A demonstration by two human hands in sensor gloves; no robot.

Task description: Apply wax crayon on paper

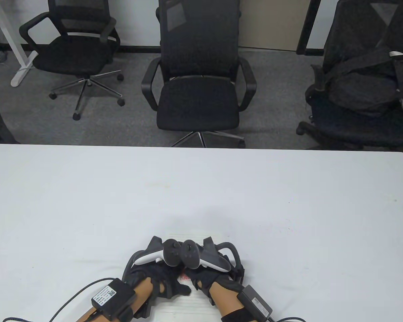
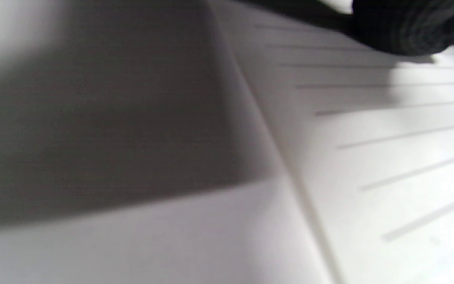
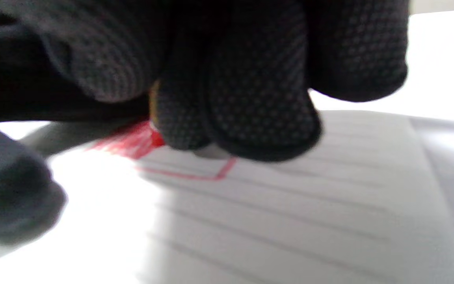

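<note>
A sheet of lined paper (image 1: 183, 303) lies at the table's near edge, under both hands. My right hand (image 1: 203, 276) pinches a red wax crayon (image 3: 157, 139) with its tip down on the paper (image 3: 290, 221). Beside the tip there is a red outlined box (image 3: 195, 173) with a patch of red filling (image 3: 132, 144). The red marks (image 1: 184, 277) show between the hands in the table view. My left hand (image 1: 168, 283) rests on the paper's left part. One gloved fingertip (image 2: 408, 27) touches the lined sheet (image 2: 388, 157). The crayon's body is hidden by the fingers (image 3: 250, 98).
The white table (image 1: 201, 188) stretches far beyond the hands. The paper's left edge (image 2: 290, 173) lies on the table surface (image 2: 93, 118). Cables and sensor boxes (image 1: 112, 297) trail from both wrists. Black office chairs (image 1: 198, 73) stand behind the table.
</note>
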